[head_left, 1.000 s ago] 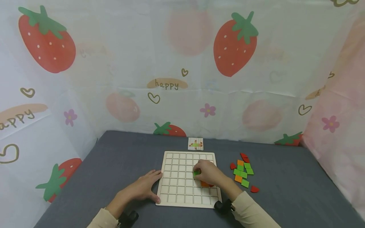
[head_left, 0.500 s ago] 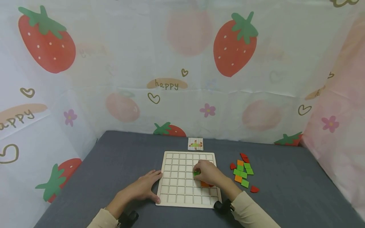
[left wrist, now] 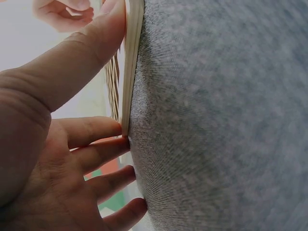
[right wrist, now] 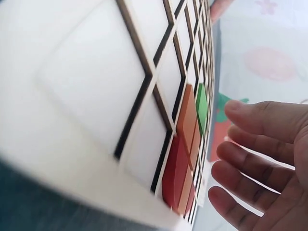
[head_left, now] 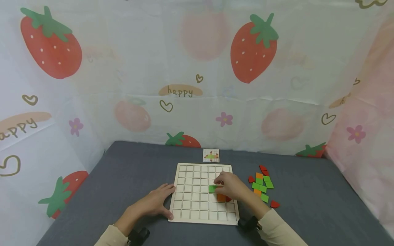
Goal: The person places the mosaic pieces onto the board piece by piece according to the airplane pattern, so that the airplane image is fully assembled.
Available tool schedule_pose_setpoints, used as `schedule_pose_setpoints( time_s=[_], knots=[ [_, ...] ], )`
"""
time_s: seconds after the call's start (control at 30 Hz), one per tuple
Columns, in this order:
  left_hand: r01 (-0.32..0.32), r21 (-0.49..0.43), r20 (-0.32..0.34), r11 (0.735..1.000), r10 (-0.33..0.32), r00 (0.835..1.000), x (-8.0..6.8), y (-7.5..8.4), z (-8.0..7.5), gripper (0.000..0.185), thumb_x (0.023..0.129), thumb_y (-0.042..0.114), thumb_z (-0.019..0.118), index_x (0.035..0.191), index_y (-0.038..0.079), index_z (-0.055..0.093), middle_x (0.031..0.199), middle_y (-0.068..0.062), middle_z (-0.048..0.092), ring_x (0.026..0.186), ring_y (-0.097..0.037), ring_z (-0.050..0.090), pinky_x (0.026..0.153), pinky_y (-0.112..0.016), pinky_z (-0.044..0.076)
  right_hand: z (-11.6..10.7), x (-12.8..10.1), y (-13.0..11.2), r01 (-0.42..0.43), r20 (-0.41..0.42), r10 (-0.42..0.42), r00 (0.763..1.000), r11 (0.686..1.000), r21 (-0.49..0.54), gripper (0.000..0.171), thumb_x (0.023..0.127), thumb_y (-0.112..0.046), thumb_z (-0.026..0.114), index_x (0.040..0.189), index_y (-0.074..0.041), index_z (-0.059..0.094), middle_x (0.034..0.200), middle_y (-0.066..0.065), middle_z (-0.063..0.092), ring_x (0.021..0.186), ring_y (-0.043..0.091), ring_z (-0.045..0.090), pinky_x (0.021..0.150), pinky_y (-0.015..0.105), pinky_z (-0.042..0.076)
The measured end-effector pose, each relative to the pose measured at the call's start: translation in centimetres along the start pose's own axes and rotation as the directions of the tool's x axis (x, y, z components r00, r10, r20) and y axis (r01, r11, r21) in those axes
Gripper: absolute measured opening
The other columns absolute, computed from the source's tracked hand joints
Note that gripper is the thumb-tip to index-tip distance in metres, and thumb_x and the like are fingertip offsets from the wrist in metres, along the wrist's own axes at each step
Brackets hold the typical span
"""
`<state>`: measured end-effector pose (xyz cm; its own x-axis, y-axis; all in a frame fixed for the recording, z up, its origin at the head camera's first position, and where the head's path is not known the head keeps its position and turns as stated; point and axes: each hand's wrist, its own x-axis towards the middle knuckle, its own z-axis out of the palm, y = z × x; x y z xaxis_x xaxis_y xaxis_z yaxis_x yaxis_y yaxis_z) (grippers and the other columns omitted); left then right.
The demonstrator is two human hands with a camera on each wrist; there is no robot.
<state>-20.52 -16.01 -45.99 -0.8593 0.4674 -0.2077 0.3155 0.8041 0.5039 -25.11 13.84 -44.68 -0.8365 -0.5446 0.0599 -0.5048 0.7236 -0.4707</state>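
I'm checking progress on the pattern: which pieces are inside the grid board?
The grid board holds a green tile, an orange tile and a red piece. The right hand covers nearby cells.

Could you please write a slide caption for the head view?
Right hand over green tile on grid board; left hand steadies its edge.

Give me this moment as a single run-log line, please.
left hand: steadies board edge | right hand: open, by green tile in grid | orange tile below | loose tiles right of board

Right hand [head_left: 231, 187] shifted right off green tile [head_left: 212, 188]; tile now uncovered in grid cell.
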Motion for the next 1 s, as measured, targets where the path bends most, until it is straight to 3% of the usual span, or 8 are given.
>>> schedule_pose_setpoints(
  time_s=[0.43,0.63,1.0],
  knots=[
    [0.012,-0.001,-0.007,1.000,-0.012,1.000,0.1,0.0,0.1,0.096,0.061,0.041,0.078,0.139,0.004,0.034,0.147,-0.013,0.030,0.138,-0.036,0.020,0.102,-0.062,0.023,-1.4,-3.0,2.0,-0.087,-0.069,0.089,0.994,0.996,0.028,0.023,0.077,-0.019,0.069,0.097,-0.008,0.069,0.091,0.002,0.061,0.078,0.013,0.053,0.063,0.023,0.045],
    [0.016,0.022,-0.012,1.000,-0.016,1.000,0.2,0.0,0.2,0.098,0.060,0.042,0.078,0.138,0.003,0.035,0.146,-0.013,0.031,0.137,-0.037,0.021,0.102,-0.061,0.024,-2.4,-4.5,3.2,-0.150,-0.108,0.148,0.983,0.989,-0.012,0.024,0.076,-0.019,0.070,0.098,-0.009,0.069,0.090,0.000,0.061,0.082,0.012,0.056,0.072,0.028,0.049],
    [0.005,0.009,-0.002,1.000,-0.005,1.000,0.2,-0.3,0.1,0.097,0.061,0.043,0.076,0.139,0.005,0.034,0.147,-0.013,0.029,0.138,-0.036,0.019,0.103,-0.060,0.023,-4.6,-7.6,5.9,-0.214,-0.100,0.212,0.972,0.977,-0.002,0.025,0.077,-0.018,0.069,0.099,-0.007,0.068,0.097,0.004,0.066,0.086,0.018,0.059,0.068,0.030,0.048]
  ],
)
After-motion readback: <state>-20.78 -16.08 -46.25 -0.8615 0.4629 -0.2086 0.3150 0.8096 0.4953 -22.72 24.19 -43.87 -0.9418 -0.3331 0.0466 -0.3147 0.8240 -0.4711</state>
